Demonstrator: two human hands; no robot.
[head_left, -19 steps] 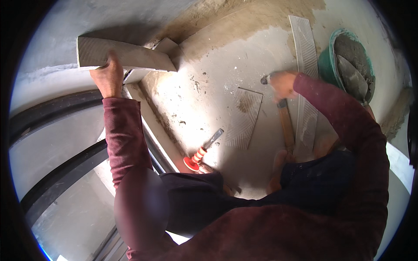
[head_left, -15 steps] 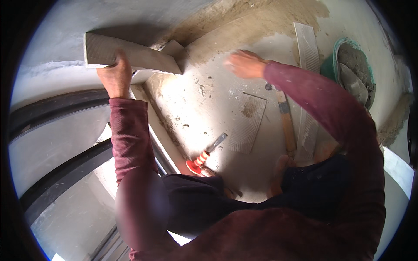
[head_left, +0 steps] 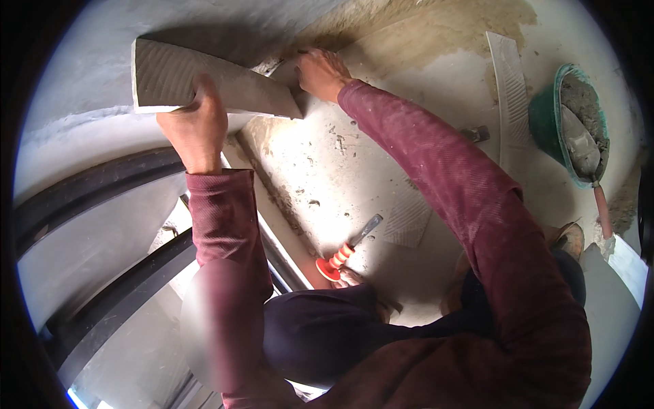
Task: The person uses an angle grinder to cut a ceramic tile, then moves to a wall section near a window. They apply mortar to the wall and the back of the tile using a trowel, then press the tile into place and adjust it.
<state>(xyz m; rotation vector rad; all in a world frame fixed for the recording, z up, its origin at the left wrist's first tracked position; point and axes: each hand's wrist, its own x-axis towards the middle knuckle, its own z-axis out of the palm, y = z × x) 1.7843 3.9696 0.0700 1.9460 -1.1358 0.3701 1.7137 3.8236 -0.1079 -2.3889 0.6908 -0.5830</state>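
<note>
My left hand (head_left: 197, 129) is closed on a long grey tile strip (head_left: 204, 75), its thumb pressed on the ridged back. The strip is held tilted by the wall at the upper left. My right hand (head_left: 323, 73) reaches to the corner past the strip's right end. Its bent fingers are closed at the edge of a smaller grey tile piece (head_left: 283, 72), which the strip partly covers. The fingertips are partly hidden.
A chisel (head_left: 338, 262) with an orange-red hand guard lies by my foot. A ridged tile piece (head_left: 409, 221) and a hammer head (head_left: 477, 133) show beside my right arm. Farther right are another tile strip (head_left: 507, 88) and a green bucket (head_left: 547, 126) of mortar with a trowel (head_left: 579, 144).
My right hand has moved left across the floor to the small tile piece in the corner. My left hand keeps hold of the tile strip. The view has shifted slightly.
</note>
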